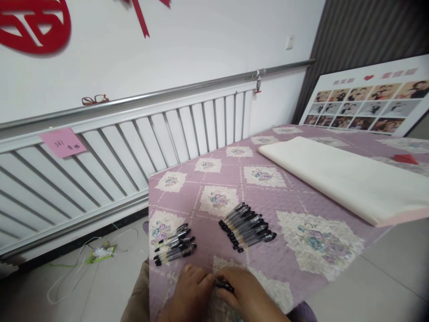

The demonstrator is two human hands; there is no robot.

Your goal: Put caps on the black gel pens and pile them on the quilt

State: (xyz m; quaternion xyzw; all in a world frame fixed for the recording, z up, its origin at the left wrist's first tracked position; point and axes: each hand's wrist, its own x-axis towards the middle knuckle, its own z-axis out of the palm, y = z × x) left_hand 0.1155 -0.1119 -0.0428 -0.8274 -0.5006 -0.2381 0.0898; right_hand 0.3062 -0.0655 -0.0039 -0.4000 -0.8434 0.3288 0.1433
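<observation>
My left hand (190,293) and my right hand (244,293) meet at the near edge of a purple quilted bedspread (284,197). Both are closed around a black pen (224,285), which shows only as a dark bit between the fingers. Just beyond my hands lie two groups of several black pens: a smaller pile (174,243) to the left and a neater row (248,226) in the middle. Neither pile is touched by a hand.
A folded cream blanket (345,179) lies across the bed at the right, with a small red object (406,158) behind it. A photo board (365,105) leans at the far end. A white radiator (100,170) with a pink note (62,142) runs along the wall; cables lie on the floor (83,268).
</observation>
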